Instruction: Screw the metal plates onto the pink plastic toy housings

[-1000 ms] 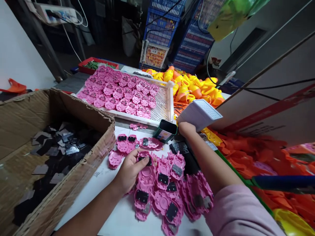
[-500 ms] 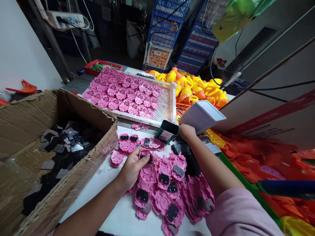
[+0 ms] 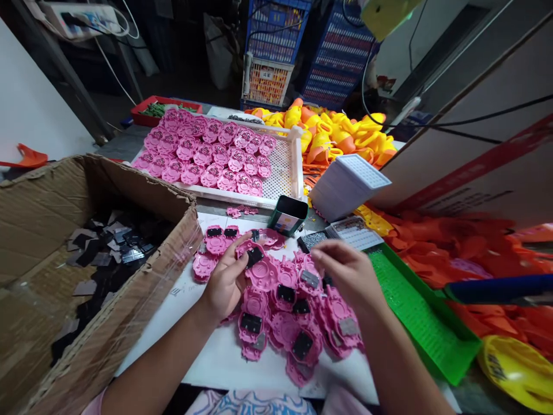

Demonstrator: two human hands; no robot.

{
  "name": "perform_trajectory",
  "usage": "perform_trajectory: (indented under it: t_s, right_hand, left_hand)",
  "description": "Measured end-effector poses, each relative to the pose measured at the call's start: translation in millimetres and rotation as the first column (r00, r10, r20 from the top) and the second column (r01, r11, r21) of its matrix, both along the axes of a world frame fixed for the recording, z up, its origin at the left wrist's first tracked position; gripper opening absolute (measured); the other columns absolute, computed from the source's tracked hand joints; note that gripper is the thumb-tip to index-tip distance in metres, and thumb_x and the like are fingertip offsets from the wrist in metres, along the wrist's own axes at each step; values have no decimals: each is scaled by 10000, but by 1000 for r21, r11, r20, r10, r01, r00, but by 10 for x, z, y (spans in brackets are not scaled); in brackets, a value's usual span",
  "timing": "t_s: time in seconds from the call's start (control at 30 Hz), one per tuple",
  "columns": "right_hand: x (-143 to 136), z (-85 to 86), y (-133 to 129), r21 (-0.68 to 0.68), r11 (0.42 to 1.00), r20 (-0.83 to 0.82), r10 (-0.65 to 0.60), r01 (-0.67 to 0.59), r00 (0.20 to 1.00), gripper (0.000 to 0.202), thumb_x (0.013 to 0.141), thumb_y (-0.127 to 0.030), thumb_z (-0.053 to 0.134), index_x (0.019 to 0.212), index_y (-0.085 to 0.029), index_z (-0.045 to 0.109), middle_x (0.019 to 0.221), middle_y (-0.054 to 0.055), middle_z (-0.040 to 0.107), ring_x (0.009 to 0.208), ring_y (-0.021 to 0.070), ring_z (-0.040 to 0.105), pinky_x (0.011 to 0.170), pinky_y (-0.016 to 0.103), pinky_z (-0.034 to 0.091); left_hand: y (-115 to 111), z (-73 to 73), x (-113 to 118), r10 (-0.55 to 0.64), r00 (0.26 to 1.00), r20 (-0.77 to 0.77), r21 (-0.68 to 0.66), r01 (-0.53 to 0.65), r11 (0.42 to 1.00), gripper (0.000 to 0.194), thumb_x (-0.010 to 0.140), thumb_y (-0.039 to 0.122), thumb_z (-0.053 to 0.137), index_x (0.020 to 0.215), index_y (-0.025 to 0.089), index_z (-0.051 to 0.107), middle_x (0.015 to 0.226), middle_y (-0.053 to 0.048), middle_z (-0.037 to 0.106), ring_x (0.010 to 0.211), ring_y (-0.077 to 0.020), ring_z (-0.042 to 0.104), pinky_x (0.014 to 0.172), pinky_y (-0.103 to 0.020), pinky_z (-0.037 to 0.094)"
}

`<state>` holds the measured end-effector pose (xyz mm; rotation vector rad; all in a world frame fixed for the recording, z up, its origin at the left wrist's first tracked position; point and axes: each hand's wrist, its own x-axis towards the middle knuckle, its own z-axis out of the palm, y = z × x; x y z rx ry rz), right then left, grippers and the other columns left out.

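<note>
My left hand (image 3: 225, 283) is closed on a pink plastic casing (image 3: 264, 275), thumb on top, fingers behind. A black plate (image 3: 254, 257) sits in the upper part of that casing. To the right, my right hand (image 3: 349, 271) hovers over the pile with thumb and fingertips pinched together; whatever they hold is too small to make out. Beneath both hands, more pink casings (image 3: 285, 329) lie heaped on the white work surface (image 3: 207, 363), several with black or grey plates. Just beyond the right fingertips is a small black tray (image 3: 317, 237) of tiny metallic pieces.
A cardboard box (image 3: 173, 253) of dark plates stands left. Behind are a white tray (image 3: 298, 164) of pink casings and a dark tin (image 3: 288, 214). On the right are a white block-like stack (image 3: 345, 187), a green tray (image 3: 415, 311), orange pieces (image 3: 466, 248) and a blue-handled tool (image 3: 496, 288).
My right hand has come back from beside the white stack to over the pink casings, uncovering the green tray. My left hand still holds the casing, now turned somewhat. The view has shifted slightly.
</note>
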<state>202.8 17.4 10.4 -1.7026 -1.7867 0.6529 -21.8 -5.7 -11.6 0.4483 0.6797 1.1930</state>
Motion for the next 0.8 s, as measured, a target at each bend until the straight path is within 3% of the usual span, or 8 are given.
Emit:
perform_trajectory:
  t_s: [0.07,0.13,0.37,0.6,0.8]
  right_hand:
    - [-161,-56,-316,14,998,-447,57,-57,893,358,758,-496,640,852,-151,660,604,35,659,489,129,584,431,243,469]
    - [-303,-124,-476,-40,999,-575,2,-31,818,276,758,-438,664,815,-168,686,607,30,657,501,121,582,433,227,452]
    - [-451,-250,-456,55,998,-533,65,-42,844,189,790,-354,641,734,-195,727,596,29,663,543,136,584,508,253,472]
    - [-400,-322,-523,195,980,-468,116,-26,876,136,815,-302,628,806,-208,725,709,42,703,589,134,619,539,247,510]
    - [-357,-289,-559,295,947,-388,240,-126,890,91,845,-212,592,866,-198,680,737,39,691,664,126,642,603,226,528]
  left_hand:
    - [-23,-26,44,38,999,-36,25,-37,999,608,786,286,694,1343,267,451,1273,-68,609,1015,-202,642,823,-296,528]
    - [-50,-44,87,73,995,-65,61,-69,996,619,780,314,707,1342,278,450,1299,-67,592,1096,-216,607,907,-324,498]
    - [-140,-40,162,189,964,-185,190,-153,970,614,781,392,711,1332,318,450,1338,-61,565,1246,-228,510,1061,-383,392]
    - [-266,-210,116,170,948,-270,305,-83,949,396,858,325,636,1239,325,529,1347,-49,560,1273,-217,489,1116,-418,328]
    - [-326,-241,103,189,945,-268,396,-71,915,354,900,252,573,1245,319,524,1335,-71,570,1263,-215,503,1072,-421,396]
